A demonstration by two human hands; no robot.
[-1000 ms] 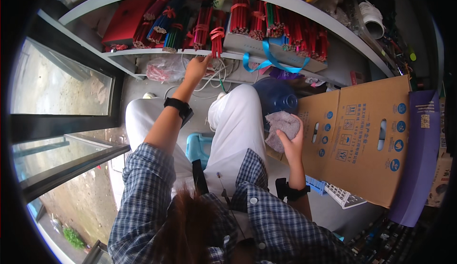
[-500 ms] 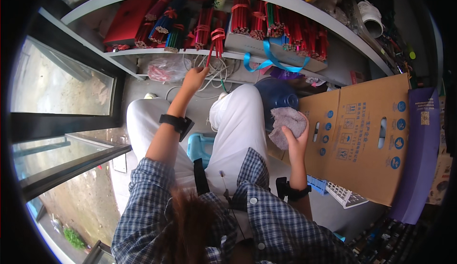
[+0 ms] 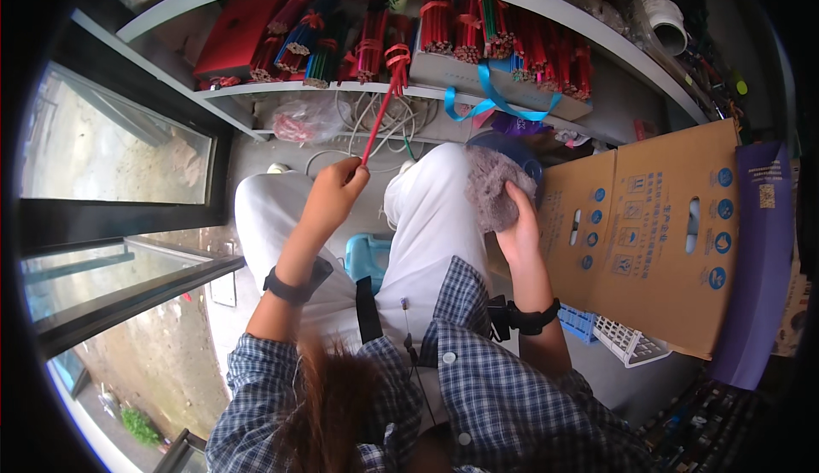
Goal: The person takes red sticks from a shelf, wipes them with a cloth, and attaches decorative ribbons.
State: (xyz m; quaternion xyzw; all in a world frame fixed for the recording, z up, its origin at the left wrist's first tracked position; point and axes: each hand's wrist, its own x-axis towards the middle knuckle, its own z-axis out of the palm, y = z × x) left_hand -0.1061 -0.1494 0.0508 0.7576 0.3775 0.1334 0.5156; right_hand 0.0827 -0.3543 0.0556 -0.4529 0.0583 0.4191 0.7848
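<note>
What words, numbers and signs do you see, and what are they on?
Cardboard box: dark characters, plus blue round signs; I don't copy printed words.
Purple panel: a pale square code; print too small to read.
Grey box: faint marks, unreadable.

The grey cloth (image 3: 496, 190) is covering part of the blue bottle (image 3: 522, 149); the left hand (image 3: 335, 196) is concealing the lower end of the red stick (image 3: 376, 132). Dark items (image 3: 695, 426), lower right, are defying identification.

brown cardboard box (image 3: 657, 290) | light-blue stool (image 3: 367, 258) | white basket (image 3: 629, 342) | green plant (image 3: 139, 426)
</note>
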